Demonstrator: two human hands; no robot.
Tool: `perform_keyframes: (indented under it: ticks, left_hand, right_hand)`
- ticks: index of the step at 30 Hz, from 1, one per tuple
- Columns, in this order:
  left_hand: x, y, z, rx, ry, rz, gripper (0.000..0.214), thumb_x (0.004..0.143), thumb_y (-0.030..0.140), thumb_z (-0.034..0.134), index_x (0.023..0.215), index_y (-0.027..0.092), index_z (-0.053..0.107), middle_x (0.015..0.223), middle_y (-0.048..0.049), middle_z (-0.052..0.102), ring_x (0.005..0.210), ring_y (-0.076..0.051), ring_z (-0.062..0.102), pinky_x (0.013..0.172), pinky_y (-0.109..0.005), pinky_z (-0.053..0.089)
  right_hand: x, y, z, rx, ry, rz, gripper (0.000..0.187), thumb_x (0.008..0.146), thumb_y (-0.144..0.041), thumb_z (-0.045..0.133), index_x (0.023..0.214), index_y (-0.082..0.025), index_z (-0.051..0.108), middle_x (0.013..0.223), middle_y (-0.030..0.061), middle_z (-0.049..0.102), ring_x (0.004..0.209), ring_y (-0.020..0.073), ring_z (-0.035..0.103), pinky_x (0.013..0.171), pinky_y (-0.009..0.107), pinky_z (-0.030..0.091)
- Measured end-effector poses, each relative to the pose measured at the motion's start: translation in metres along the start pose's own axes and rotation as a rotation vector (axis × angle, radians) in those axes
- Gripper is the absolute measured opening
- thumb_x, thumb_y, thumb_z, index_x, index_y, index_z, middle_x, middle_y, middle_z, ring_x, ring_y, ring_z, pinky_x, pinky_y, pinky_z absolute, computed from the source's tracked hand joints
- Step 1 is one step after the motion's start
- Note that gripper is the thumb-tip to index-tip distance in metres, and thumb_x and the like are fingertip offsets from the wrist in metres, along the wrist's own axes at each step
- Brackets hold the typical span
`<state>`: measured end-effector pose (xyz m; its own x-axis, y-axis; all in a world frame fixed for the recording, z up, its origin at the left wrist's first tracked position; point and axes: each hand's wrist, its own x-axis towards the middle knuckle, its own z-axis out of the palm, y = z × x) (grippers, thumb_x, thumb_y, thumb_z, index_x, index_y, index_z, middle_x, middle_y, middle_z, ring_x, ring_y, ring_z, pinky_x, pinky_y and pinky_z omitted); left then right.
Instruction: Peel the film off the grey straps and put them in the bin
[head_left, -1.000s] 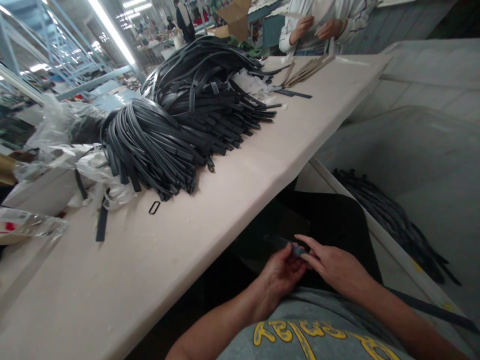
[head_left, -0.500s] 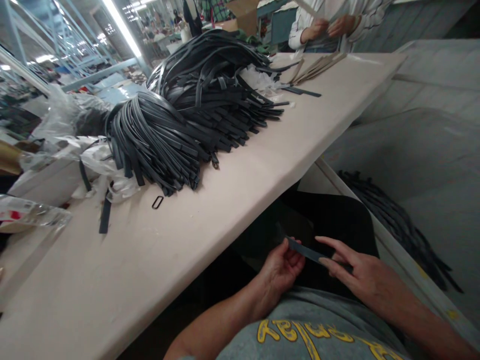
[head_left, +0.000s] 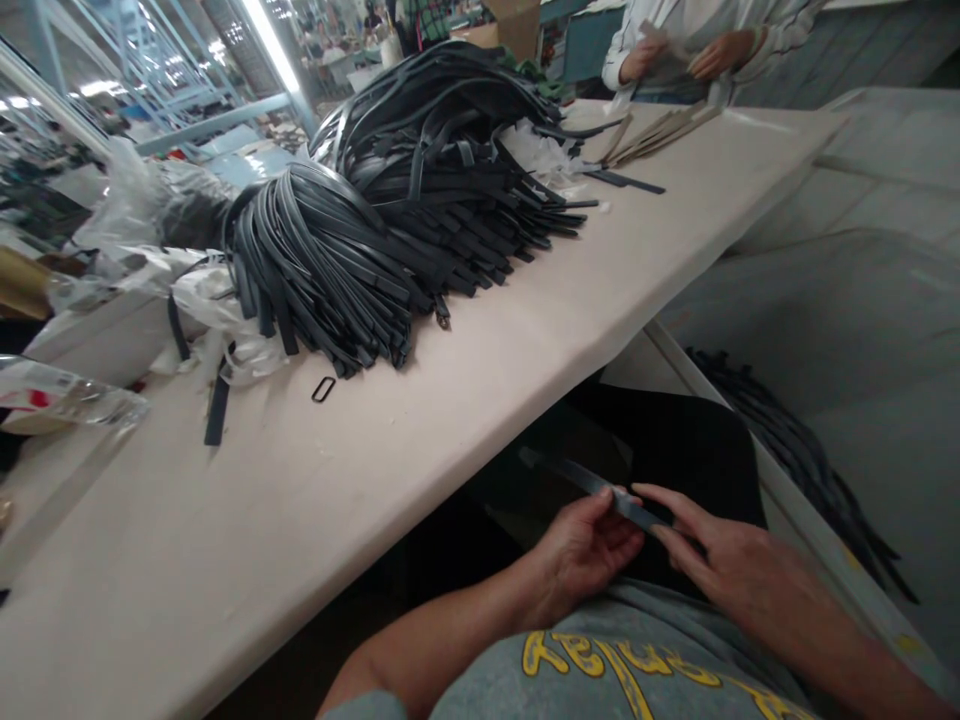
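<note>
- A dark grey strap (head_left: 579,475) is in both hands, above the person's dark lap and below the near edge of the counter.
- Its long axis runs from 10 to 4 o'clock, 12 being the top of the head view; the far end points to 10 and blurs into shadow, the near end lies at the right hand toward 4.
- Left hand (head_left: 589,548): its grip is narrow, thumb pressed on the strap, fingers curled beneath.
- Right hand (head_left: 716,548): its grip pinches the strap between thumb and forefinger, just beside the left.
- At 3 o'clock from the strap, a large pale bin (head_left: 892,330) holds a bundle of long dark straps (head_left: 791,450), stretched from its 10 o'clock end to its 4.
- The counter (head_left: 420,425) spans 9 to 12 o'clock.
- On it toward 10, a black rectangular ring (head_left: 323,390) lies near a big pile of black straps (head_left: 322,270) that reaches round to 11; the nearer cut ends point about 4.
- Farther out at 10, a clear plastic bag (head_left: 120,200) shows something dark inside, too unclear to name.
- Toward 9, a clear packet (head_left: 75,395) bears a red mark.
- At 12, tan strips (head_left: 660,135) lie before a co-worker's hands (head_left: 724,53), which hold a pale piece.
- Near 12, beyond the pile, stands a cardboard box (head_left: 517,28); its contents cannot be made out.
</note>
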<state>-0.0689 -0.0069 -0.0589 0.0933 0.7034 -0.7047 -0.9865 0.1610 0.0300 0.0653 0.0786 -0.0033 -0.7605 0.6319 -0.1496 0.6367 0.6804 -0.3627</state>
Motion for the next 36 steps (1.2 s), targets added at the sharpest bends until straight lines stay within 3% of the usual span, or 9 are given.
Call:
perform_keyframes:
  ticks: [4,7,11,14,17,21,26,30,36]
  left_hand:
    - [0.003,0.003,0.000,0.005,0.000,0.103,0.008,0.083,0.018,0.068,0.086,0.011,0.070,0.084,-0.0075,0.073,0.075,-0.014,0.068,0.073,-0.024,0.052]
    - [0.006,0.013,-0.001,-0.025,0.072,0.200,0.009,0.085,0.021,0.068,0.086,0.013,0.070,0.086,-0.0066,0.073,0.076,-0.013,0.069,0.072,-0.024,0.052]
    - [0.004,0.010,0.001,0.012,0.044,0.147,0.009,0.086,0.021,0.066,0.087,0.013,0.070,0.084,-0.0063,0.073,0.074,-0.013,0.068,0.070,-0.024,0.052]
    - [0.004,0.002,0.003,0.057,-0.033,0.101,0.009,0.082,0.018,0.069,0.086,0.011,0.071,0.083,-0.0079,0.073,0.073,-0.014,0.068,0.073,-0.024,0.052]
    - [0.005,0.008,0.001,0.029,0.018,0.146,0.009,0.083,0.019,0.068,0.085,0.010,0.070,0.084,-0.0087,0.073,0.073,-0.014,0.068,0.070,-0.024,0.053]
    - [0.009,0.030,-0.003,-0.065,0.171,0.180,0.014,0.091,0.020,0.059,0.087,0.010,0.068,0.081,-0.0072,0.073,0.063,-0.012,0.067,0.059,-0.021,0.053]
    - [0.011,0.036,-0.004,-0.057,0.191,0.125,0.016,0.093,0.020,0.057,0.089,0.009,0.067,0.078,-0.0067,0.072,0.057,-0.011,0.066,0.053,-0.020,0.052]
    - [0.007,0.031,-0.002,-0.035,0.185,0.073,0.013,0.091,0.021,0.060,0.089,0.009,0.067,0.078,-0.0066,0.072,0.059,-0.012,0.067,0.053,-0.021,0.053]
    - [-0.001,0.023,-0.002,0.057,0.071,-0.014,0.013,0.088,0.022,0.064,0.092,0.011,0.068,0.080,-0.0058,0.072,0.060,-0.012,0.067,0.060,-0.022,0.053]
  right_hand:
    - [0.016,-0.002,0.004,0.049,-0.001,0.012,0.047,0.093,-0.044,0.038,0.130,-0.022,0.059,0.091,0.0082,0.076,0.078,0.0311,0.073,0.061,0.039,0.059]
    - [0.004,0.007,-0.012,0.111,0.039,-0.026,0.049,0.092,-0.049,0.045,0.135,-0.026,0.054,0.082,0.0044,0.076,0.072,0.0286,0.073,0.057,0.035,0.058]
    - [-0.001,0.007,-0.020,0.074,0.027,-0.027,0.044,0.094,-0.043,0.043,0.133,-0.027,0.057,0.067,0.0013,0.073,0.055,0.0258,0.070,0.045,0.031,0.052]
    - [0.016,-0.005,-0.006,0.017,0.021,0.021,0.045,0.094,-0.038,0.038,0.129,-0.022,0.060,0.080,0.0070,0.076,0.067,0.0291,0.073,0.054,0.036,0.056]
    - [0.020,-0.009,-0.004,0.087,0.006,-0.020,0.045,0.093,-0.041,0.042,0.130,-0.022,0.059,0.093,0.0073,0.076,0.078,0.0293,0.074,0.064,0.038,0.060]
    - [-0.021,0.011,-0.032,0.204,-0.014,-0.197,0.034,0.088,-0.046,0.061,0.120,-0.035,0.065,0.102,-0.0012,0.076,0.083,0.0256,0.074,0.070,0.032,0.063]
    - [-0.065,0.030,-0.049,0.272,0.130,-0.263,0.026,0.089,-0.048,0.063,0.113,-0.040,0.068,0.098,-0.0018,0.076,0.084,0.0260,0.073,0.071,0.030,0.064]
    - [-0.051,0.020,-0.036,0.300,0.225,-0.299,0.024,0.095,-0.035,0.053,0.113,-0.041,0.068,0.097,-0.0026,0.076,0.082,0.0258,0.073,0.072,0.035,0.062]
    - [0.003,0.003,0.005,0.340,0.146,-0.411,0.030,0.094,-0.020,0.047,0.114,-0.026,0.068,0.096,0.0049,0.072,0.087,0.0205,0.069,0.075,0.032,0.056]
